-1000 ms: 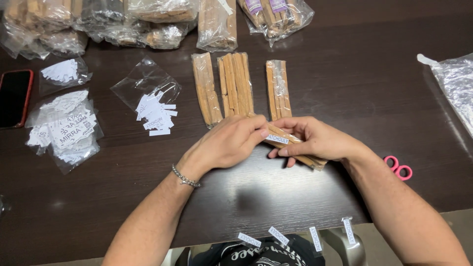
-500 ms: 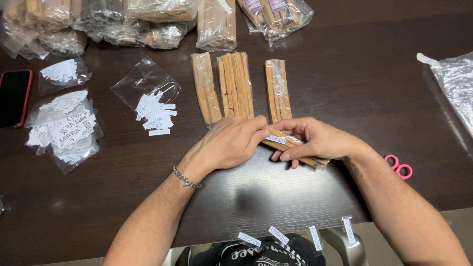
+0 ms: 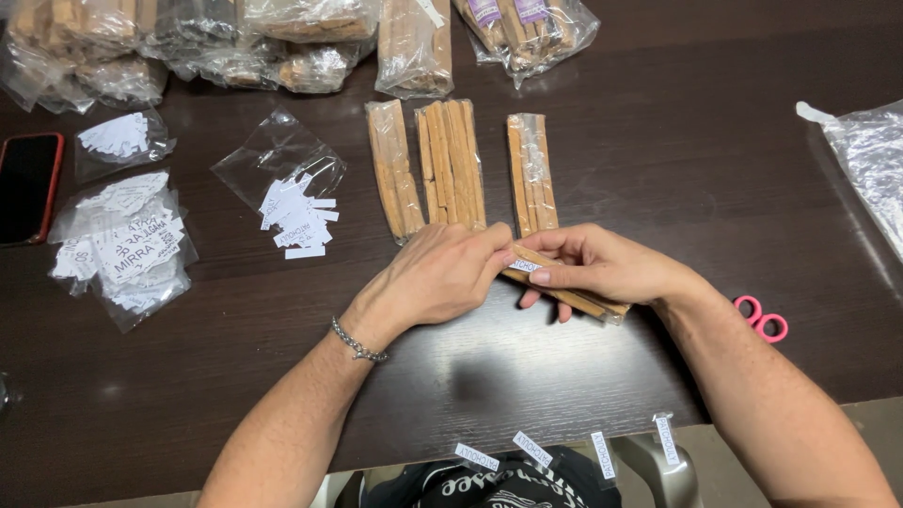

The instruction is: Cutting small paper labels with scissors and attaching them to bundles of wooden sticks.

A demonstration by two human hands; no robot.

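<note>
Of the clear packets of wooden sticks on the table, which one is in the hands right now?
The packet lying slantwise under both hands, white label on it; the three packets behind lie untouched, side by side.

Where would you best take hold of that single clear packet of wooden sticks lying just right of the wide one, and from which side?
Grip the narrow packet across its middle, from above, thumb on one long edge and fingers on the other. It lies flat and slim, with bare table on its right and a gap from the wide packet. Both hands are busy just below its lower end.
</note>
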